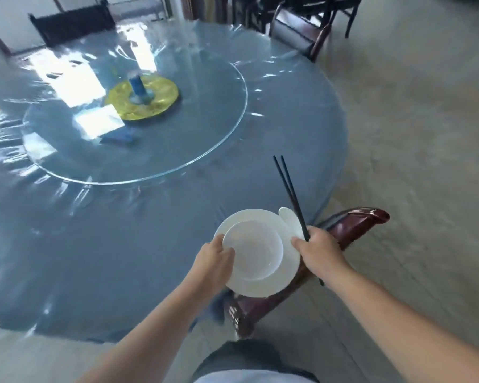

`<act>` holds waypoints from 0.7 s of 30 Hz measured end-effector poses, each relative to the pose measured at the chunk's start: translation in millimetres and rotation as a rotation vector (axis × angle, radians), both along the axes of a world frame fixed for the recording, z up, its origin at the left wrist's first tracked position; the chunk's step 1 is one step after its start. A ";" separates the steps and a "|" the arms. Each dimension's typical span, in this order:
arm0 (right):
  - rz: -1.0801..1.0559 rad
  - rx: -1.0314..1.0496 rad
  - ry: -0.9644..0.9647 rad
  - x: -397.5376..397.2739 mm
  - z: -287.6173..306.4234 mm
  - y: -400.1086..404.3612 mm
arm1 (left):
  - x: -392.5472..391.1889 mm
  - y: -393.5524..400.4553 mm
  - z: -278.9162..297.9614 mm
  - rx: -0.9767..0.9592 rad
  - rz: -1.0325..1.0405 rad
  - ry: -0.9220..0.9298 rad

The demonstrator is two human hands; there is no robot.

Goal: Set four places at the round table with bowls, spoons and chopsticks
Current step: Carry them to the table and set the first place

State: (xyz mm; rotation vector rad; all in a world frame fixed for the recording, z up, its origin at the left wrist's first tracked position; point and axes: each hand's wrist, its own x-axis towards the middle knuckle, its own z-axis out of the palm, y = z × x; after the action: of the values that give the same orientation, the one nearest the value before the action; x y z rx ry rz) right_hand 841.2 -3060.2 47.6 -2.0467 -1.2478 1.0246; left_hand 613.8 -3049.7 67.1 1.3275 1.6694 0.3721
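While the round plastic-covered blue table (150,217) shows no settings yet, the left hand (213,261) grips the white plate (288,275) carrying a white bowl (253,250) over its near right edge, and the right hand (320,251) clasps a white spoon (288,219) and black chopsticks (288,189), best lowered level.

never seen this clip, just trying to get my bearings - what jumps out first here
Two hands in the near middle carry a white bowl stacked on a white plate over the near edge of the round table. The left hand grips the stack's left side, while the right hand grips its right side along with dark chopsticks and a white spoon. Farther back, a yellow dish sits at the centre of the glass turntable.
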 end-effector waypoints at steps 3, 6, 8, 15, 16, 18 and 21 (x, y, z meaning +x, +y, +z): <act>0.084 -0.044 -0.044 -2.3 -11.0 42.7 | 1.3 23.6 -16.8 0.000 0.109 -0.009; 0.140 -0.096 -0.074 -4.4 -21.8 79.5 | 5.6 40.5 -28.2 -0.003 0.224 -0.036; 0.202 -0.124 -0.100 -3.9 -30.4 102.7 | 10.2 51.6 -37.3 -0.028 0.283 -0.056; 0.391 -0.203 -0.096 -10.9 -77.7 179.0 | 20.9 88.9 -84.0 -0.093 0.479 -0.036; 0.418 -0.210 -0.089 -12.0 -85.5 188.5 | 22.0 93.6 -90.0 -0.099 0.506 -0.028; 0.472 -0.229 -0.074 -14.3 -100.4 205.3 | 23.7 103.4 -101.3 -0.097 0.552 0.007; 0.565 -0.247 -0.080 -19.3 -116.0 224.4 | 25.9 115.7 -114.5 -0.108 0.623 0.066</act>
State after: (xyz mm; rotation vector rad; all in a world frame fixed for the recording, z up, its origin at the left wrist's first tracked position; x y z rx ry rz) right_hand 821.9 -2835.8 -68.5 -1.9643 -1.8867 1.4150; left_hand 639.7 -2934.0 -47.4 0.7207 2.1094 0.5907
